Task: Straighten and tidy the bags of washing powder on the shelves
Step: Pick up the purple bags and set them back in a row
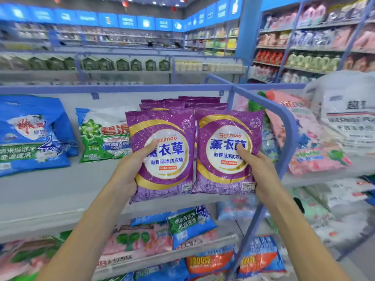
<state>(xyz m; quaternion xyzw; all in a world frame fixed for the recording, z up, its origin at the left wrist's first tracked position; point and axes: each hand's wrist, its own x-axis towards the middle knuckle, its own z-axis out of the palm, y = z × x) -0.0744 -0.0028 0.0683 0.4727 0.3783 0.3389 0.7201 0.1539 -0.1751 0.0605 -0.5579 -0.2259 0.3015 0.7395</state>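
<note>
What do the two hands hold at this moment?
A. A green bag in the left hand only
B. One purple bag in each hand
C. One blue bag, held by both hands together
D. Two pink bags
B: the left hand grips the left purple bag and the right hand grips the right purple bag, each with its thumb on the bag's front.

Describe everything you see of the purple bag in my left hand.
The left purple bag is a glossy, crinkled plastic pouch with a white circle, gold arcs and blue Chinese characters. It is upright, facing the camera, over the grey shelf. The left hand grips its lower left side, thumb on the front. Its right edge meets the matching bag.
</note>
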